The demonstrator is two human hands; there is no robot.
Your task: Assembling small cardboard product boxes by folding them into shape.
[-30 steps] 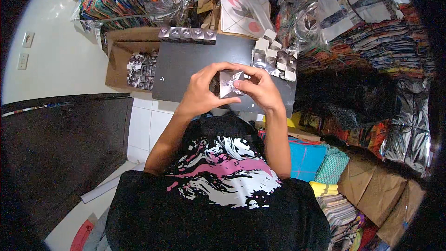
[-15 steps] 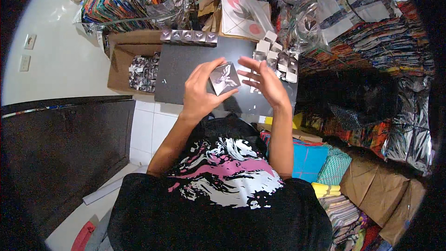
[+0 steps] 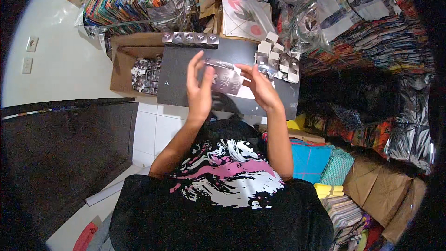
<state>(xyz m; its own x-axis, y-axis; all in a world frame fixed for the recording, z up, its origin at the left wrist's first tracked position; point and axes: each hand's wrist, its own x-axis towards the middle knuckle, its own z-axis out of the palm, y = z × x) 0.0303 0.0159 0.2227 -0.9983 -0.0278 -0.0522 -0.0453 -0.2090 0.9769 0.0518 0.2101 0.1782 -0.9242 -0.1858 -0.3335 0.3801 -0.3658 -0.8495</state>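
A small grey-purple carton box with printed sides is held tilted above the dark tabletop. White flaps stick out at its right end. My right hand grips that end, fingers over the top edge and partly hidden behind the carton. At the opposite end is my left hand, its fingers spread and slightly blurred. Its thumb overlaps the carton's left edge; whether it touches is hard to tell.
The grey table bears a row of small printed boxes along its far edge. Several open white-flapped cartons are heaped at right. A cardboard box of small boxes stands at left. Wrapped stacks rise behind.
The carton has turned from showing its end panel to showing a long side. My left fingers have loosened from around it, and my right hand has moved in to its right end.
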